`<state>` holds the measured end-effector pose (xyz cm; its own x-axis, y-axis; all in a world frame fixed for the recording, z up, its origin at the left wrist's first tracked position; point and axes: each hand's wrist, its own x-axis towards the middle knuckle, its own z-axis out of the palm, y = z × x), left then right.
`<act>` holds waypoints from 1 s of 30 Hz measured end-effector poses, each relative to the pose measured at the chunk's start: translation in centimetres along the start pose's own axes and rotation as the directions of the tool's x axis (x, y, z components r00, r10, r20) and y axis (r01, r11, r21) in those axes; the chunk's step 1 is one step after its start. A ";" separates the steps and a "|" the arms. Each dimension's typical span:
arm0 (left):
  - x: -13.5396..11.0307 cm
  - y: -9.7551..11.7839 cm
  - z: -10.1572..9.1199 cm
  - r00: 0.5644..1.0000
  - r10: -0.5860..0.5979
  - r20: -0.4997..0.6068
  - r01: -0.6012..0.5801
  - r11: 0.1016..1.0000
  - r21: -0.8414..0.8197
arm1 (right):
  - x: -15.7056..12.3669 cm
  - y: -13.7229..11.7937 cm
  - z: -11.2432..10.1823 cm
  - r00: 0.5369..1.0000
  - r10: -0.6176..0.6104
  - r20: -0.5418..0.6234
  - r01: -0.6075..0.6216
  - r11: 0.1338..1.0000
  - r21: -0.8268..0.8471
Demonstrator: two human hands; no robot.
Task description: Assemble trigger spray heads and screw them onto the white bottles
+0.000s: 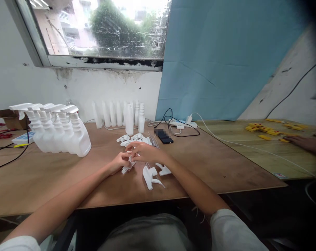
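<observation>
Both my hands meet over the middle of the brown table. My left hand [120, 162] is closed on a white trigger spray head [129, 167], whose lower part sticks out below the fingers. From above, my right hand [142, 152] is closed on the same spray head at its upper end; the fingers hide the exact grip. A second spray head [149, 177] lies on the table just right of my hands, beside another one [163, 169] partly under my right forearm. Behind my hands sits a pile of spray heads [137, 139], with thin clear tubes [154, 141] next to it.
White spray bottles with heads [66, 134] stand in a row at the left. Several slim white bottles [130, 120] line the wall. A black phone [164, 136], cables and a power strip [182, 124] lie behind. At right, another person's hand [301, 141] is by yellow parts [263, 129].
</observation>
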<state>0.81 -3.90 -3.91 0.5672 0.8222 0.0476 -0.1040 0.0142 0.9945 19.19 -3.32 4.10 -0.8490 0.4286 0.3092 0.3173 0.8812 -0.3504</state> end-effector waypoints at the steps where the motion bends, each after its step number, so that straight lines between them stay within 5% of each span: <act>1: 0.1 0.0 -0.1 1.000 -0.005 0.019 0.006 0.999 -0.054 | -0.2 0.2 -0.2 1.000 -0.027 -0.009 0.027 1.000 -0.001; 7: 0.5 -0.5 -0.5 0.997 0.019 0.078 -0.006 0.986 -0.164 | -1.2 0.9 -0.1 0.979 -0.158 -0.131 0.152 0.987 -0.059; 20: 0.6 -0.4 -0.4 0.998 -0.011 0.063 0.019 0.992 -0.128 | -1.9 0.2 0.8 0.980 -0.199 0.006 0.193 0.938 -0.289; 30: 0.5 -0.1 -0.3 0.997 -0.029 0.074 0.038 0.992 -0.122 | -2.4 1.2 1.5 0.959 -0.175 -0.225 0.166 0.984 -0.060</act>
<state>0.90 -3.34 -3.98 0.6289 0.7770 0.0259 -0.1814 0.1143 0.9767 20.94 -3.56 1.58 -0.7743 0.3013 0.5565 0.1970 0.9505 -0.2404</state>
